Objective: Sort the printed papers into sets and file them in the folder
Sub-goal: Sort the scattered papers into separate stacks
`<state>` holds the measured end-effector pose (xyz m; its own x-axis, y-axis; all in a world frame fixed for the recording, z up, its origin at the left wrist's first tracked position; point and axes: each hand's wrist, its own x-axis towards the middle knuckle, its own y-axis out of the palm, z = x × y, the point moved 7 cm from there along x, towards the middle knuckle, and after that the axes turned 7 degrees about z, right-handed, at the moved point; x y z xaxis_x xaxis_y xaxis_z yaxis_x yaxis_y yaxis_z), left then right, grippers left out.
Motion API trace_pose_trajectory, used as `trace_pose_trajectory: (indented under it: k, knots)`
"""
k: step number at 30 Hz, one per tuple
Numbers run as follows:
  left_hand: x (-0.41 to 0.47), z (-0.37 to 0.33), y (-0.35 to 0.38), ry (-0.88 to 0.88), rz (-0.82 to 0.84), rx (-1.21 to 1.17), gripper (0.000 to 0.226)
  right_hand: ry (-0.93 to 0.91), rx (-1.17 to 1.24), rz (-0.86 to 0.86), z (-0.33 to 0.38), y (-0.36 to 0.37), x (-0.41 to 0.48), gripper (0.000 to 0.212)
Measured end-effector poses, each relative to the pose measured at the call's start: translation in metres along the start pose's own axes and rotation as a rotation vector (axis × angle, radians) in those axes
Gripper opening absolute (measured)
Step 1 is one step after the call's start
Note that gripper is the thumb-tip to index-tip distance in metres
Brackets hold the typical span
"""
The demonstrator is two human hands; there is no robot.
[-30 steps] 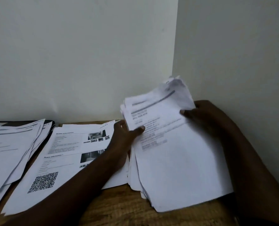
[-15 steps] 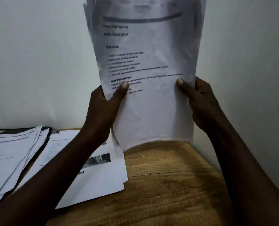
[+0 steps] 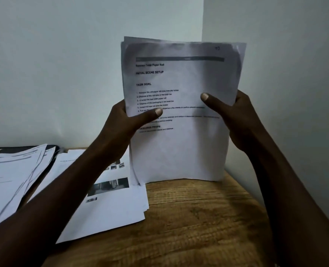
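While pinching the upright sheaf of white printed papers (image 3: pixel 179 155) at both side edges over the brown wooden table (image 3: pixel 198 228), left hand (image 3: pixel 121 130) and right hand (image 3: pixel 240 120) each with thumb in front and fingers curled behind, ease the grip and tap its bottom edge square.

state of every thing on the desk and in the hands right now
held stack, upright, bottom edge at the table
left hand, gripping its left edge
right hand, gripping its right edge
photo pile, flat on table
left pile, fanned over folder
folder, mostly covered
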<state>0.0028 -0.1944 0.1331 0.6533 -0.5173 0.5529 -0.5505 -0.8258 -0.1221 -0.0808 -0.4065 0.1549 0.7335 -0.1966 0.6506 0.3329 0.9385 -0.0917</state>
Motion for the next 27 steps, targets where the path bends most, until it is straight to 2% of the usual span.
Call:
trace_pose_trajectory:
  k: [3,5,7,10,13,15,19,21,24,27]
  knots:
    - [-0.01,0.033,0.0,-0.088,-0.016,0.027,0.052,0.051,0.04,-0.004,-0.008,0.0,0.0,0.021]
    - [-0.019,0.05,0.004,-0.142,-0.019,0.066,0.061,0.079,0.077,-0.017,-0.01,-0.001,0.0,0.027]
    - [-0.02,0.052,0.004,-0.141,-0.062,0.08,0.059,0.089,0.141,-0.037,-0.008,-0.002,0.0,0.031]
    - [-0.012,0.042,-0.001,-0.104,-0.108,0.015,0.043,0.097,0.209,-0.061,-0.004,-0.008,0.001,0.047]
    - [-0.012,0.051,0.004,-0.134,-0.07,0.038,0.053,0.133,0.136,-0.013,-0.009,-0.004,-0.001,0.056]
    - [-0.015,0.06,0.008,-0.176,-0.062,0.087,0.059,0.152,0.082,0.001,-0.014,0.001,-0.003,0.049]
    - [-0.008,0.053,0.005,-0.125,-0.097,0.004,0.039,0.091,0.106,-0.087,-0.006,-0.005,-0.001,0.032]
    - [-0.008,0.055,0.006,-0.119,-0.089,-0.002,0.041,0.094,0.119,-0.091,-0.008,-0.005,0.0,0.035]
    - [-0.018,0.081,0.006,-0.235,-0.117,0.003,0.054,0.194,0.057,-0.072,-0.03,0.004,-0.001,0.043]
    - [-0.025,0.1,0.002,-0.313,-0.101,0.008,0.045,0.256,0.055,-0.05,-0.045,0.007,-0.002,0.04]
